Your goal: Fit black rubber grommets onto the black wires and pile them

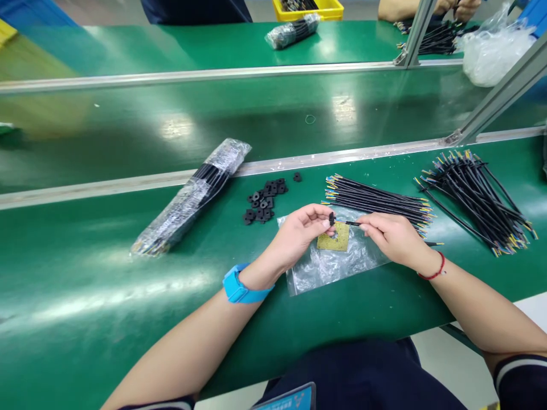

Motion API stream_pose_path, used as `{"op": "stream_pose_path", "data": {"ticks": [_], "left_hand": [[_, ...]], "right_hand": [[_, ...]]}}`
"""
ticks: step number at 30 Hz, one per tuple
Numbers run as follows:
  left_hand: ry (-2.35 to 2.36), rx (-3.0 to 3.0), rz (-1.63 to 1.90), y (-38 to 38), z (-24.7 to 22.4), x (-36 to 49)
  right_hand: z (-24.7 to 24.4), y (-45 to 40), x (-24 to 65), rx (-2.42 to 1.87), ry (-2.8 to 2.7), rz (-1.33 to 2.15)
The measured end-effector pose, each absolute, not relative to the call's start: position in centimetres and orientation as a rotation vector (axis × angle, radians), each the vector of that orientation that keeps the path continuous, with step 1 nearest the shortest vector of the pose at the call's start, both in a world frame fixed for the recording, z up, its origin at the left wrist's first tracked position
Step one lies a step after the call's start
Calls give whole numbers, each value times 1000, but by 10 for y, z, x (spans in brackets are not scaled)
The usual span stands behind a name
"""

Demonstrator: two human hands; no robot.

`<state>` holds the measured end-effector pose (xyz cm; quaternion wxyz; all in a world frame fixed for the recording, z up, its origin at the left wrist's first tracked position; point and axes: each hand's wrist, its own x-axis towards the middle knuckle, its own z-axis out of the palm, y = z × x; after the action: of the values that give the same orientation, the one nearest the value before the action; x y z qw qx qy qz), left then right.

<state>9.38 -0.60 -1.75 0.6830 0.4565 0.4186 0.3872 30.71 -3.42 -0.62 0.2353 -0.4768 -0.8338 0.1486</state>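
Note:
Between the fingertips of my left hand (305, 228) is a small black plastic part (332, 218). My right hand (393, 236) pinches a black cable (352, 223), its bared coloured wires pointing at that part; whether they touch it I cannot tell. Below both hands a yellow square pad (333, 239) with a hole lies on a clear plastic bag (316, 273). More small black parts (262, 202) are scattered to the left. Just beyond my right hand lies a row of black cables (380, 199) with stripped, coloured ends.
A looser cable pile (478, 199) lies at the right. A plastic-wrapped cable bundle (192, 199) rests on the left, across the metal rail (299, 164). Across the table, a person's hands (461, 8) are near more cables, a white plastic bag (498, 54) and a slanted metal post (499, 94).

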Motion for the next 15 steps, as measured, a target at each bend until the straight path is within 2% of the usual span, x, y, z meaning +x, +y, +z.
{"op": "stream_pose_path", "data": {"ticks": [7, 13, 15], "left_hand": [[987, 1220, 834, -11, -19, 97], [1013, 1141, 862, -17, -18, 103], [1003, 1163, 831, -19, -18, 103]], "right_hand": [[-6, -38, 303, -1227, -2331, 451], [-6, -43, 300, -1269, -2380, 225], [-3, -44, 299, -1308, -2398, 262]]}}
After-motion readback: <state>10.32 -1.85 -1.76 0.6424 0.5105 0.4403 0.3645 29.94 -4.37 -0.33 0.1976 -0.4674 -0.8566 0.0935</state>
